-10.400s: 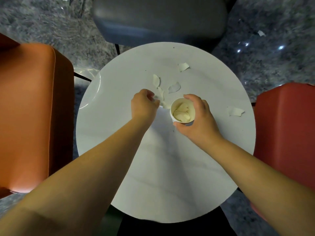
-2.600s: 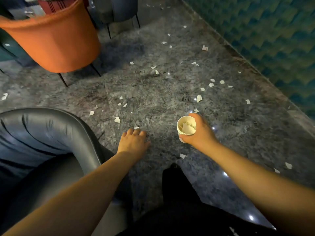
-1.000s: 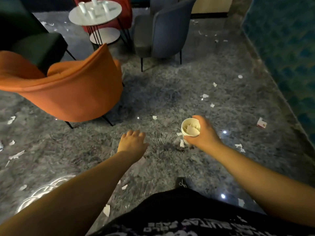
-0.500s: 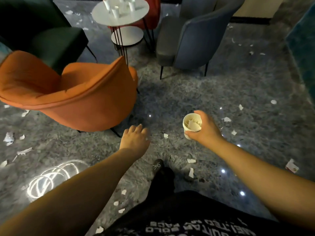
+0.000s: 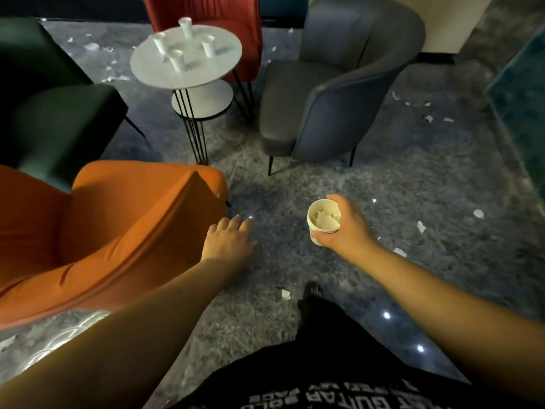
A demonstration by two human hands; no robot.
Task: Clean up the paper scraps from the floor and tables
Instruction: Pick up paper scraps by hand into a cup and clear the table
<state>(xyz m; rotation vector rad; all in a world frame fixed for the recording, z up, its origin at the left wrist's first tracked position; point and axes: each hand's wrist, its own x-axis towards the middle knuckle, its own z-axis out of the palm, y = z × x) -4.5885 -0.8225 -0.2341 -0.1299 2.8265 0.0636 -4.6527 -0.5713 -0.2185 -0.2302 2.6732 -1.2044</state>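
My right hand (image 5: 346, 228) grips a white paper cup (image 5: 323, 221) stuffed with torn paper, held upright above the grey floor. My left hand (image 5: 228, 240) hangs open and empty, palm down, just right of the orange chair. White paper scraps lie scattered on the floor: one near my foot (image 5: 286, 294), one by my right forearm (image 5: 400, 252), two further right (image 5: 421, 226), and several at the far right (image 5: 428, 118) and far left (image 5: 113, 79).
An orange armchair (image 5: 103, 231) stands close on my left. Ahead is a round white side table (image 5: 188, 67) holding several white cups (image 5: 177, 59). Around it stand a grey chair (image 5: 333, 93), a dark green chair (image 5: 56, 113) and a red chair (image 5: 206, 13).
The view has swung and moved forward since half a second ago: the orange chair is now nearer on my left and the side table closer. Both hands keep their pose, the cup still held.
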